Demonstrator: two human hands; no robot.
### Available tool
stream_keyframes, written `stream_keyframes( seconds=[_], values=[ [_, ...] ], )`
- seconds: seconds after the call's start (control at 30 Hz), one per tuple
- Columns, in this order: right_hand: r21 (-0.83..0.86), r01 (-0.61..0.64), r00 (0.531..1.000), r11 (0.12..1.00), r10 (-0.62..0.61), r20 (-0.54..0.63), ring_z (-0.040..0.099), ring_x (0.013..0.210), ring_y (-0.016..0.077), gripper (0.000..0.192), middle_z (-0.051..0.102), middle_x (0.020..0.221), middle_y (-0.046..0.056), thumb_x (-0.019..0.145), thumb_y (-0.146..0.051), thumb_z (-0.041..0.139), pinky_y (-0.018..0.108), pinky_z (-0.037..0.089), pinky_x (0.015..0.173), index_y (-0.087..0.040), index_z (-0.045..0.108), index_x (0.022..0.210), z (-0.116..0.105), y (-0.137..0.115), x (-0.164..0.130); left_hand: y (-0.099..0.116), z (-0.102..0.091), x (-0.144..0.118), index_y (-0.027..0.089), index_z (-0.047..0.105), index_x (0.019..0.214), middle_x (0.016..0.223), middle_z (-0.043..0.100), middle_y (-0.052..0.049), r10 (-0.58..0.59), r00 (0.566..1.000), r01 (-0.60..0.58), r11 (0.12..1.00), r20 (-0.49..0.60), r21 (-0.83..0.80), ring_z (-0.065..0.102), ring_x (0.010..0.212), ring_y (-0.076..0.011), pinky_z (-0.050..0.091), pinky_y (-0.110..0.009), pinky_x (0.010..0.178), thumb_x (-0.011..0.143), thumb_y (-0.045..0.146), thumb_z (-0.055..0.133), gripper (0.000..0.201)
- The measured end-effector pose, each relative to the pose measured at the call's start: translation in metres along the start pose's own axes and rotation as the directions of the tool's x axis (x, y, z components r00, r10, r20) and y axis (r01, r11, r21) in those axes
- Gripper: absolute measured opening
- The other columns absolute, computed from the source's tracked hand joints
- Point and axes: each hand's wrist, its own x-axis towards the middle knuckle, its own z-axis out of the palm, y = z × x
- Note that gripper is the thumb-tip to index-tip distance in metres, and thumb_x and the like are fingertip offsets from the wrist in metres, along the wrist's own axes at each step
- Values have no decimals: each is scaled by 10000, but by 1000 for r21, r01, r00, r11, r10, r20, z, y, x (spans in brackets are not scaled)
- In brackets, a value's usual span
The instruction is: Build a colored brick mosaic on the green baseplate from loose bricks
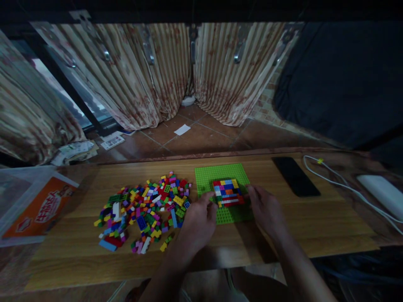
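A green baseplate (210, 176) lies on the wooden table (315, 222), with a multicoloured block of bricks (228, 192) built on its middle. My left hand (198, 222) rests at the block's left side, fingers touching the baseplate's left edge and the bricks. My right hand (266, 209) sits at the block's right side, fingertips against it. Whether either hand pinches a loose brick is hidden. A loose pile of coloured bricks (145, 207) spreads to the left of the baseplate.
A black phone (295, 176) lies right of the baseplate, beside a white cable (340, 180) and a white device (382, 193). An orange-printed plastic bag (37, 205) sits at the far left. Curtains (163, 71) and a tiled floor lie beyond the table.
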Motion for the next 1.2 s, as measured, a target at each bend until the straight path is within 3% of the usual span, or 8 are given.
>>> stream_keyframes(
  seconds=[0.1,0.2,0.37,0.47,0.63,0.8,0.93,1.2],
  values=[
    [-12,29,996,1000,-30,-89,664,705,241,453,712,820,108,948,-504,352,357,497,647,-182,671,948,-3,3,3,-6,-5,3,161,602,1215,846,718,-54,-23,995,17,997,-93,-69,635,642,-144,479,-241,575,892,216,488,348],
    [-19,172,976,985,-172,-134,644,1024,280,440,659,1140,162,949,-469,386,427,519,859,-166,625,1162,3,-2,5,-10,-14,7,161,618,1173,874,715,-52,-26,978,-7,988,-208,-153,648,696,-146,514,-252,648,888,216,510,309],
    [-153,415,910,897,-412,53,389,1371,296,493,433,1473,167,966,-420,404,509,351,1111,-147,498,1366,26,-14,6,-13,-29,10,172,644,1112,918,715,-43,-16,949,-51,978,-315,-202,668,818,-164,532,-280,745,894,235,533,253],
    [-217,459,888,861,-438,139,334,1405,309,505,423,1489,147,970,-426,406,544,341,1106,-179,459,1407,39,-15,5,-9,-31,7,163,648,1101,889,712,-38,-19,946,-56,974,-324,-221,663,789,-159,535,-280,727,902,216,517,244],
    [-288,481,877,828,-454,156,364,1375,335,523,468,1438,179,977,-452,364,580,360,1068,-168,455,1406,50,-8,1,2,-20,0,160,660,1119,859,721,-44,-10,960,-53,975,-281,-216,663,738,-153,543,-263,659,899,193,503,273],
    [-328,528,849,783,-499,176,391,1351,337,519,481,1408,172,974,-411,343,575,389,1044,-194,399,1442,51,1,-4,10,-7,-6,204,672,1109,946,743,-48,110,978,-137,980,-177,-146,689,800,-162,559,-255,690,924,222,449,290],
    [-364,572,819,735,-527,225,337,1392,333,558,432,1454,162,955,-268,322,585,391,1039,-206,265,1506,50,7,-6,15,-3,-9,197,659,1135,967,745,-46,185,969,-210,966,-166,-148,694,803,-165,557,-259,708,918,232,435,313],
    [-361,591,807,722,-528,266,316,1399,360,599,422,1459,158,922,-244,374,596,375,1049,-212,245,1506,52,13,-5,20,-2,-9,203,673,1097,850,728,-27,165,975,-189,966,-148,-173,663,696,-148,514,-238,617,895,222,436,311]
  ],
)
